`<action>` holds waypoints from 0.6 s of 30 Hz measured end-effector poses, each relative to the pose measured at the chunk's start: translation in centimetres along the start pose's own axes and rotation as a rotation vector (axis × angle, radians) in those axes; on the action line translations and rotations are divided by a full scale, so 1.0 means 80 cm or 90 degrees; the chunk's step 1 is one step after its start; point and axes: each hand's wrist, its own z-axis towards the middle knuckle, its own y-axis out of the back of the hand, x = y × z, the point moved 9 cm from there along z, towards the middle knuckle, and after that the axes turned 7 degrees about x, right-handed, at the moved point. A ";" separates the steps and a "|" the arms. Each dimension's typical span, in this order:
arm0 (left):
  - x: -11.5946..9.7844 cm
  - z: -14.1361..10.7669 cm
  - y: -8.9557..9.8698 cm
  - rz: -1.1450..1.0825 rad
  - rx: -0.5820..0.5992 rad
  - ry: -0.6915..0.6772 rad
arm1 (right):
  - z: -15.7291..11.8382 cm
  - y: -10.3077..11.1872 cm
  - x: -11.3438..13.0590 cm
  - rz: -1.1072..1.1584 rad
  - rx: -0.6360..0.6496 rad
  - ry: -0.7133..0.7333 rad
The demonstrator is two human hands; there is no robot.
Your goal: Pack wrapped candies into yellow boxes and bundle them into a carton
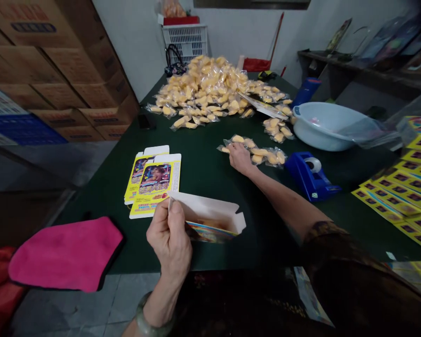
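My left hand [173, 236] is closed on the left edge of a small cardboard box [214, 210], thumb on its white inside wall. The box's top is open towards me, and something brownish shows dimly inside. Further off on the table, my right hand [241, 158] has its fingers curled onto a clear-wrapped yellow snack packet [224, 149], at the left of a small group of snack packets [266, 156]. The fingertips are partly hidden by the hand. Flattened yellow boxes [154, 185] lie overlapping just beyond my left hand.
A large heap of wrapped snacks [210, 86] covers the table's far end. To the right are a blue tape dispenser [310, 175], a pale blue basin [331, 124] and rows of yellow boxes [407, 182]. A pink cloth item [68, 252] lies at left; cartons [56, 70] are stacked behind.
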 end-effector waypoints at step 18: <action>-0.073 0.004 -0.049 0.065 0.066 -0.179 | -0.190 0.217 0.180 0.223 0.094 0.227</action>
